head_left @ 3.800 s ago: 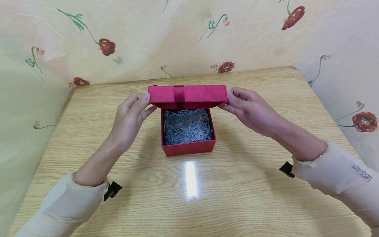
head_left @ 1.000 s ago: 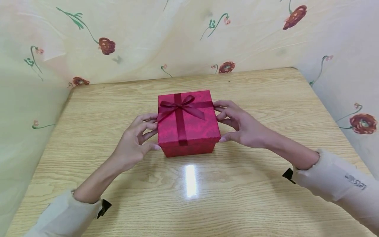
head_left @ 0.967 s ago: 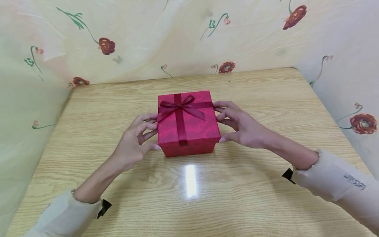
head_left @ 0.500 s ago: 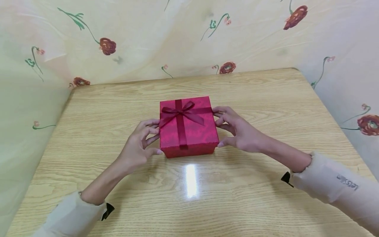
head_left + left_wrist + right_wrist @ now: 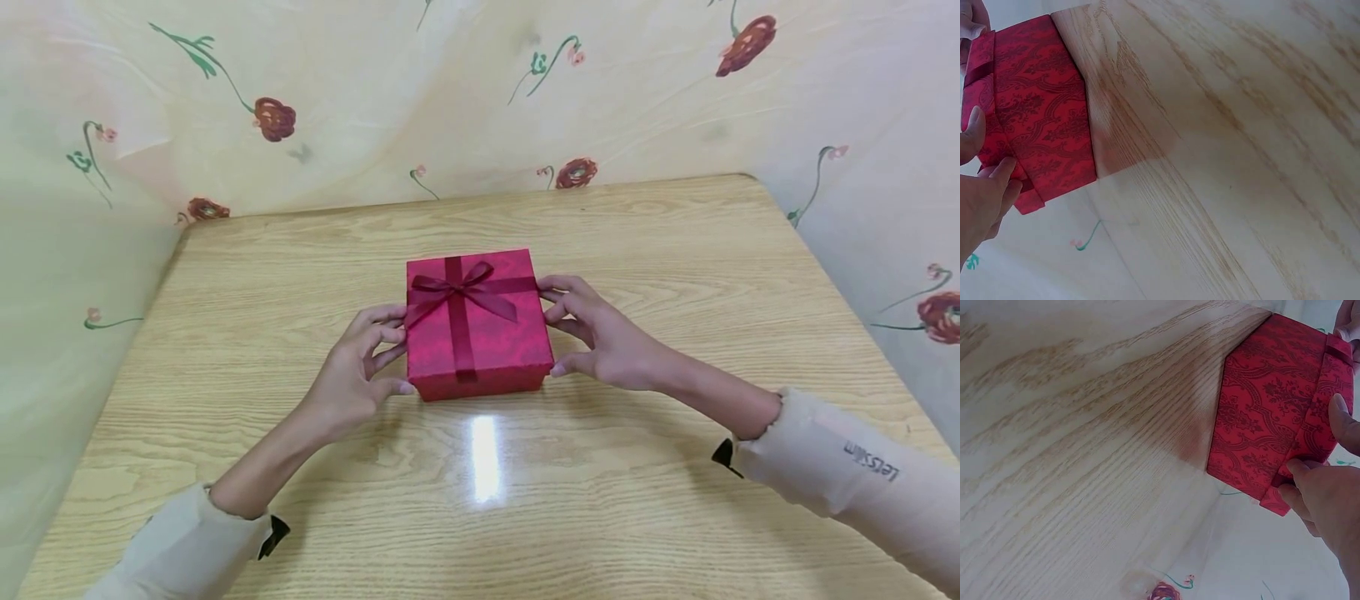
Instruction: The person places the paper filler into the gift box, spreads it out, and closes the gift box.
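The lid (image 5: 476, 321) sits fully down on the box (image 5: 480, 382), mid-tabletop (image 5: 675, 250), nearer the far edge; only letting go looks left. The left hand (image 5: 352, 383) has its grip curled on the box's left side, fingertips touching. The right hand (image 5: 607, 342) mirrors this, pinching the right side.

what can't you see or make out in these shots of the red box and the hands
- Inside of the red box: hidden in every view by its lid.
- Box's far side: head view, hidden behind the box itself.
- Left hand: left wrist view, mostly cut off at the left edge.
- Right hand: right wrist view, partly cut off at the right edge.
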Tool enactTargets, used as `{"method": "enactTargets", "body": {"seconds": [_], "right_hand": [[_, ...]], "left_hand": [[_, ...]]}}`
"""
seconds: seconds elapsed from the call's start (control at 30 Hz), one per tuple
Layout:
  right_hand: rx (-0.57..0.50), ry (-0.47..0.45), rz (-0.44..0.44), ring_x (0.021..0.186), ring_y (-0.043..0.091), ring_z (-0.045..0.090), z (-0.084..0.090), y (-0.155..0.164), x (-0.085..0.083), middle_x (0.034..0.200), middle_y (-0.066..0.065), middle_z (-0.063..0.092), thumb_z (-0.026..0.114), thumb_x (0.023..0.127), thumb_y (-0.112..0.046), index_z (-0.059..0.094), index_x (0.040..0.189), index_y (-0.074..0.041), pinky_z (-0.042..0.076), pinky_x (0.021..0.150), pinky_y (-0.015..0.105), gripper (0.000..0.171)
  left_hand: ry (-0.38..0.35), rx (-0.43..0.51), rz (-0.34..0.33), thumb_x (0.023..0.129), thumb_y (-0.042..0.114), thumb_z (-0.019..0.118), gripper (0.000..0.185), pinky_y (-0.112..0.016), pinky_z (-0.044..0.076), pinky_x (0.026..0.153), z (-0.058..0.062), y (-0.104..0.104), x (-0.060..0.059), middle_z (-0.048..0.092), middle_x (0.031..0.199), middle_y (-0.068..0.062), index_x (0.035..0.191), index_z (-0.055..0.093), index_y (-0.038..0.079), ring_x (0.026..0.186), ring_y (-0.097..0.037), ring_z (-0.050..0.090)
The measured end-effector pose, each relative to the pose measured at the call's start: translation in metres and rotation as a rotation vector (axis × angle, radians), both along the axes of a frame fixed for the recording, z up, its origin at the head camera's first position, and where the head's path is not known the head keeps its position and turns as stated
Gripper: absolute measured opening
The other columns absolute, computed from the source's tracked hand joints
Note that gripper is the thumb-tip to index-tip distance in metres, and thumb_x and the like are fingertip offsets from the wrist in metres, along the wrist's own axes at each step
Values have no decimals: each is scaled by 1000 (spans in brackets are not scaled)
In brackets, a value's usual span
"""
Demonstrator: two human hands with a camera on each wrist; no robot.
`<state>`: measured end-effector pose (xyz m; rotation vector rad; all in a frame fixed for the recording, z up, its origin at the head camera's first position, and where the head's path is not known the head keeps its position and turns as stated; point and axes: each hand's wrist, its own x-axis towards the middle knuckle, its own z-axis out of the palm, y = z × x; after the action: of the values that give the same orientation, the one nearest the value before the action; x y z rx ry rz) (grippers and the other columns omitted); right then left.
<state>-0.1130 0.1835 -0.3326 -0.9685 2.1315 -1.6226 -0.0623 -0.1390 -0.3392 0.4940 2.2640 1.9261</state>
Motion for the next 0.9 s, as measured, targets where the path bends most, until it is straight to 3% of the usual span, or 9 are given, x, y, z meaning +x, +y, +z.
{"method": "enactTargets", "body": {"seconds": [0.33, 0.57, 0.67, 0.8, 0.9], "right_hand": [[-11, 11, 7, 141, 40, 22, -1, 1, -1, 143, 20, 24, 71, 65, 26, 48, 98, 9, 38, 105, 27, 44], [83, 52, 7, 142, 32, 23, 1, 5, -1, 147, 14, 25, 73, 71, 20, 54, 104, 4, 35, 108, 30, 42], [247, 137, -16, 142, 29, 23, 6, 9, -1, 152, 12, 25, 75, 76, 9, 56, 118, 3, 34, 110, 38, 46], [490, 267, -75, 143, 30, 23, 21, 15, 5, 157, 10, 21, 74, 85, -12, 43, 142, -3, 32, 109, 51, 66], [548, 335, -159, 144, 31, 22, 33, 20, 10, 159, 6, 19, 69, 91, -20, 31, 150, -9, 27, 111, 53, 71]], "left_hand": [[18, -4, -5, 68, -30, 66, 40, -26, 44, 100, -1, 0, -1, 35, 141, -11, 101, 51, -11, 130, -29, 44], [29, -18, -3, 69, -26, 70, 44, -32, 44, 102, -3, -1, -1, 37, 142, -12, 108, 54, -12, 129, -28, 44], [45, -123, -9, 71, -21, 72, 54, -39, 43, 102, -1, -5, 1, 37, 144, -12, 120, 54, -9, 132, -29, 41], [117, -429, -2, 79, -8, 73, 63, -48, 39, 105, 7, -19, 7, 32, 151, -11, 137, 48, -1, 138, -32, 33], [180, -608, 44, 87, 7, 71, 64, -57, 31, 107, 15, -31, 11, 27, 155, -9, 144, 43, 5, 141, -35, 27]]}}
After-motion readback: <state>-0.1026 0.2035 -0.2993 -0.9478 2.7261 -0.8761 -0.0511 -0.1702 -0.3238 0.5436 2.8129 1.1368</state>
